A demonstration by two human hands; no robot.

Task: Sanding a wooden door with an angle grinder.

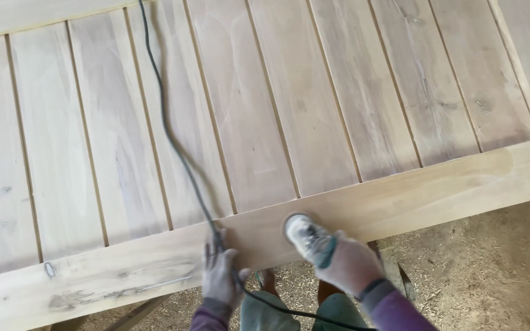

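Sanding a slatted wooden panel's bottom rail.
The right hand [348,263], gloved, has its fingers wrapped round a sander [305,236] pressed flat on the rail [437,193] at 6 o'clock; the left hand [219,273] lies open at 7, pinning the cord [179,153] clear, seemingly. Sawdust covers the floor [492,270].

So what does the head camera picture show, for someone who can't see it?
A person in dusty gloves presses a small round sander onto the edge board of a big pale wooden panel with the right hand. The left hand rests flat on the board beside the dark power cord, which runs across the slats. Sawdust covers the floor below.
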